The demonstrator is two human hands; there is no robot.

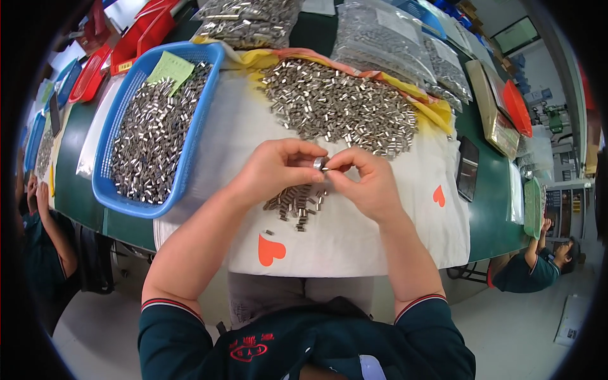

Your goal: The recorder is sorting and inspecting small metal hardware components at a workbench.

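Above the white cloth (pixel 209 152), my two hands meet in front of me. My left hand (pixel 282 166) is closed, with thumb and fingers pinching a short, shiny round metal piece (pixel 318 163). Close against it, my right hand (pixel 361 177) also pinches with thumb and forefinger. A small thin metal part seems to show at its fingertips, too small to name. Just below my hands lies a small group of short metal cylinders (pixel 295 204), partly hidden by the left hand. One loose metal cylinder (pixel 269 232) rests nearer to me. Beyond spreads a large heap of similar cylinders (pixel 342 107).
To the left stands a blue plastic basket (pixel 103 166) full of metal cylinders, with a green paper slip (pixel 171 69) on top. Clear bags of metal parts (pixel 380 41) line the back. A dark phone (pixel 467 170) lies at right. Co-workers sit at both sides.
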